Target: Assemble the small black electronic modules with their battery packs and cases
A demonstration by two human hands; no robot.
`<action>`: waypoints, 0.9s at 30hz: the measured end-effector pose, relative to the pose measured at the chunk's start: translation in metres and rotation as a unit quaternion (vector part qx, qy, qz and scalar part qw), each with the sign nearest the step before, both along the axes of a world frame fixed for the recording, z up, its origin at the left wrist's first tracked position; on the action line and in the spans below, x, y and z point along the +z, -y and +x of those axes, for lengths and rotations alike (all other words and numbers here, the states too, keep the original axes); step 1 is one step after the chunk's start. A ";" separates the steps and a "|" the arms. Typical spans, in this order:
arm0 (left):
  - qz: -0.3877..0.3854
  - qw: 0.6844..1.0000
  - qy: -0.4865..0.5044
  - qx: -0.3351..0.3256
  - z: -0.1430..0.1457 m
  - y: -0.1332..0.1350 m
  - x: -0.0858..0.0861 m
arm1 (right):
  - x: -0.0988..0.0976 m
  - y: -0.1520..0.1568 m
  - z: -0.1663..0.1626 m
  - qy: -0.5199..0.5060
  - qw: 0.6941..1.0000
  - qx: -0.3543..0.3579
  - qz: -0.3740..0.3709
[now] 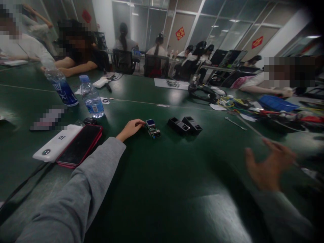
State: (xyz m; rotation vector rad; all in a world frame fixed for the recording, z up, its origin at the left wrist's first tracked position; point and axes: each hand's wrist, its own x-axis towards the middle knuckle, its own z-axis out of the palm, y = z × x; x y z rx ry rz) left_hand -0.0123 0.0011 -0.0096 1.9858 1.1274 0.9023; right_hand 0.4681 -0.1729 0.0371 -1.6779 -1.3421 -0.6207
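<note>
My left hand (130, 129), in a grey sleeve, reaches across the dark green table (162, 189). Its fingers are curled, and the fingertips touch a small green circuit board with a blue square screen (152, 128). Two black open plastic cases (184, 125) lie just right of the board. My right hand (269, 165) hovers over the table at the right with fingers spread, blurred by motion and holding nothing.
A white power bank (57, 143) and a red-cased phone (80, 145) lie at the near left, with two water bottles (91, 97) behind them. Tools, cables and a blue box (277, 103) clutter the far right. Several people sit around the table and beyond.
</note>
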 end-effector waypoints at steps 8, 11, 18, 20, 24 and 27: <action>-0.004 1.000 0.001 0.003 -0.001 -0.001 -0.003 | -0.038 -0.092 -0.171 0.161 0.928 0.261 -0.213; -0.011 1.000 0.000 -0.001 -0.001 -0.001 -0.003 | -0.037 -0.093 -0.173 0.170 0.924 0.260 -0.225; 0.000 1.000 -0.013 -0.001 0.000 -0.002 -0.003 | -0.036 -0.093 -0.159 0.135 0.953 0.182 -0.200; -0.001 1.000 -0.012 -0.001 -0.001 -0.003 -0.004 | -0.036 -0.094 -0.159 0.139 0.948 0.185 -0.218; 0.005 1.000 -0.009 -0.001 -0.001 -0.004 -0.006 | -0.033 -0.092 -0.159 0.099 0.948 0.209 -0.217; 0.006 1.000 -0.008 -0.001 -0.001 -0.003 -0.005 | -0.032 -0.090 -0.158 0.077 0.953 0.222 -0.190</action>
